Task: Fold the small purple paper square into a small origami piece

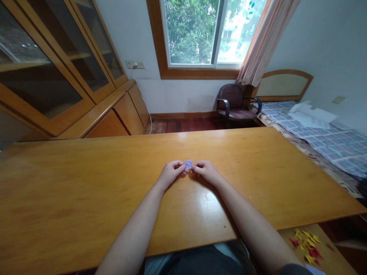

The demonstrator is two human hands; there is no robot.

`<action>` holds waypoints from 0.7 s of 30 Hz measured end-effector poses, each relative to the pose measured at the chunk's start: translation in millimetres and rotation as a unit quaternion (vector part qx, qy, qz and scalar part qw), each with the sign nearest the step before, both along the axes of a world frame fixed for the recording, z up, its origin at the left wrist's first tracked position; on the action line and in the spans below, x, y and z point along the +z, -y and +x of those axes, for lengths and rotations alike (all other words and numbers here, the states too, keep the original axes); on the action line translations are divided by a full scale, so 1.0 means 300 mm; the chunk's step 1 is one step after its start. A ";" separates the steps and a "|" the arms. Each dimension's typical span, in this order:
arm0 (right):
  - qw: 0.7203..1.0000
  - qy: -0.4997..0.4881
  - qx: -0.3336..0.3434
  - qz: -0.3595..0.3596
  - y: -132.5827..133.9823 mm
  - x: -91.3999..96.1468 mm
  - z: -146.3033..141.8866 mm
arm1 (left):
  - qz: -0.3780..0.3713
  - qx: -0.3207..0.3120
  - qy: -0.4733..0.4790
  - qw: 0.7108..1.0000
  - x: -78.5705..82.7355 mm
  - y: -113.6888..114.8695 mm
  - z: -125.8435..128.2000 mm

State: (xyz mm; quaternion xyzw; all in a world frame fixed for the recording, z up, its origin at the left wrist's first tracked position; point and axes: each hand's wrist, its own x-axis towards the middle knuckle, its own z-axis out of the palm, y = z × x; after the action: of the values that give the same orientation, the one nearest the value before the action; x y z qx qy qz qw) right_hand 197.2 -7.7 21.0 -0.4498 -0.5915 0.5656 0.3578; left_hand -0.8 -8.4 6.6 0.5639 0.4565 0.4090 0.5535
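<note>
Between my two hands is a small piece of folded purple paper (pixel 187 165), held above the middle of the wooden table (pixel 114 183). My left hand (pixel 172 172) pinches its left side with thumb and fingers. On the other side, my right hand (pixel 204 170) has its fingertips closed at the paper's right edge. Other fingers of both hands are partly hidden beneath and behind the paper. The fold details are too small to make out.
Several folded yellow and red paper pieces (pixel 308 240) lie on a lower surface at the bottom right. Beyond the table stand an office chair (pixel 233 101), a bed (pixel 321 133) and a glass-fronted cabinet (pixel 86 95). A white cord (pixel 142 95) hangs from a wall socket.
</note>
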 end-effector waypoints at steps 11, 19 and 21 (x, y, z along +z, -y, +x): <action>1.000 -0.021 -0.006 -0.015 -0.009 -0.007 0.000 | -0.015 -0.034 0.021 0.999 0.013 -0.001 -0.007; 1.000 0.005 -0.005 -0.002 -0.010 -0.009 -0.003 | 0.005 0.000 0.021 1.000 0.021 -0.005 -0.006; 1.000 0.024 0.001 0.010 -0.008 -0.005 -0.004 | 0.033 0.000 -0.004 0.999 0.023 -0.002 -0.005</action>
State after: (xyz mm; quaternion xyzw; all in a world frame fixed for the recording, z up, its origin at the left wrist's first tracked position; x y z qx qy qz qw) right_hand 196.0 -5.3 19.4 -0.4592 -0.6061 0.5486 0.3476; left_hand -2.4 -7.8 13.6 0.5835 0.4452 0.4210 0.5330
